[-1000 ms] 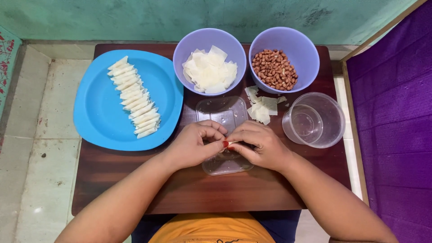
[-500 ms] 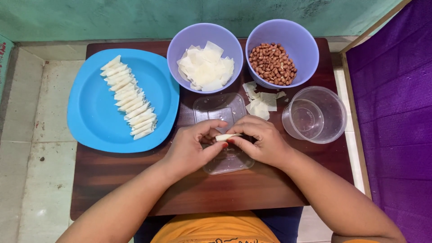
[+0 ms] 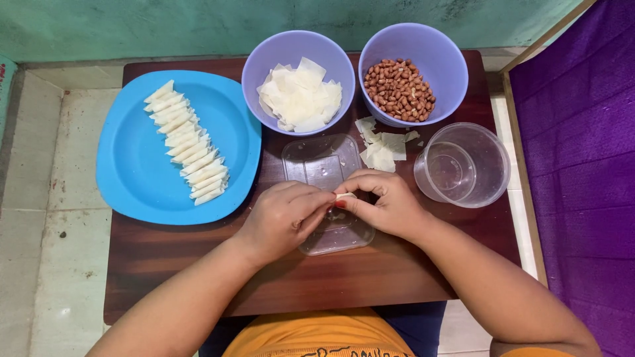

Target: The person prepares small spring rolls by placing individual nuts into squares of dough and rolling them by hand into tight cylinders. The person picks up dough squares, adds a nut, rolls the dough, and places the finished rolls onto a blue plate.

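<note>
I see both hands meet over the clear plastic lid (image 3: 331, 198) in the middle of the dark wooden table (image 3: 370, 277). A second ago a bit of red showed between the fingers. Half a second ago a pale little roll lay across them. Now only the end of the small white roll (image 3: 344, 196) peeks out, so I think the wrapper is now folded shut around what was inside.

My left hand (image 3: 283, 219) is curled in, with the fingertips pressed on the roll from the left. My right hand (image 3: 387, 206) is curled too, and its thumb and first fingers pinch the roll from the right. Neither hand is spread open. The roll sits between the fingertips, just above the lid.

On the left is a blue plate (image 3: 132, 185) with a row of finished rolls (image 3: 188, 152). Far from me are two purple bowls. The left bowl (image 3: 254, 63) holds white wrapper squares (image 3: 301, 99). The right bowl (image 3: 450, 63) holds peanuts (image 3: 399, 89). A few loose wrappers (image 3: 383, 147) lie near the lid. An empty clear tub (image 3: 463, 165) stands on the right.
</note>
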